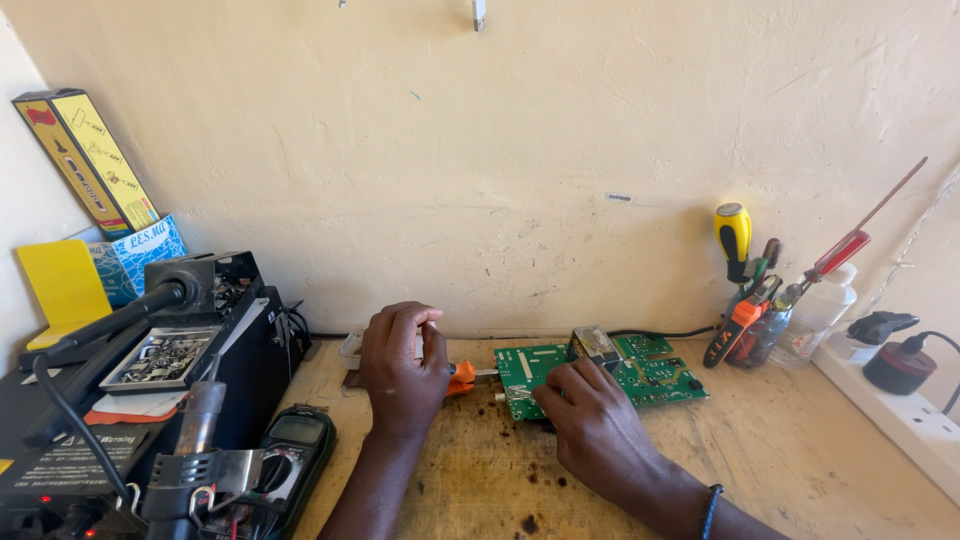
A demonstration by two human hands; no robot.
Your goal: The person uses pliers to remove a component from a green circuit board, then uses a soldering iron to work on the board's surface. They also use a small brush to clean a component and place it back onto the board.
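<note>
A green circuit board lies on the wooden bench near the wall, with a grey metal block standing on its middle. My right hand rests on the board's near left part, fingers curled against it. My left hand is closed on an orange-handled tool whose metal tip points right to the board's left edge. What the right fingers pinch is hidden.
A black hot-air station with its nozzle and a dark multimeter fill the left side. Coloured boxes lean in the left corner. A holder of screwdrivers, a clear bottle and a white power strip stand at the right.
</note>
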